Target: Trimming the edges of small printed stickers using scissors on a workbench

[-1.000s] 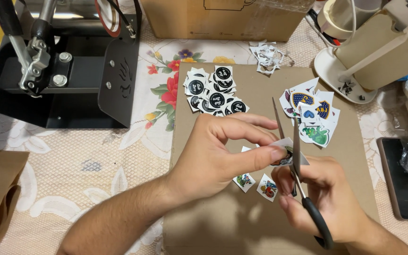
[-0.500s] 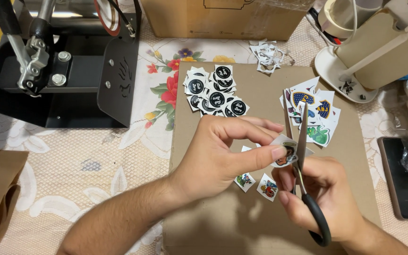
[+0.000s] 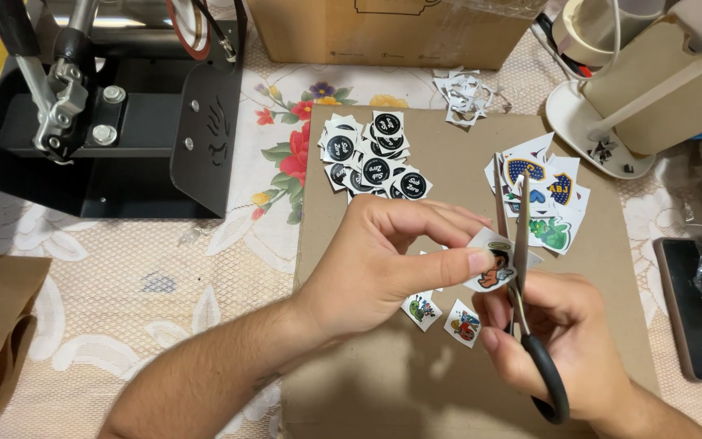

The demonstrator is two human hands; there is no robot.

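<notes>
Your left hand (image 3: 383,260) still pinches the little printed sticker (image 3: 491,268) over the cardboard sheet (image 3: 595,309), while your right hand (image 3: 554,333) has swung the scissors (image 3: 522,244) upright toward 12 o'clock, blades now biting its right edge.

Bare cardboard sheet (image 3: 351,390) lies open below the hands; sticker piles (image 3: 371,158) and press (image 3: 99,114) block the far side.
</notes>
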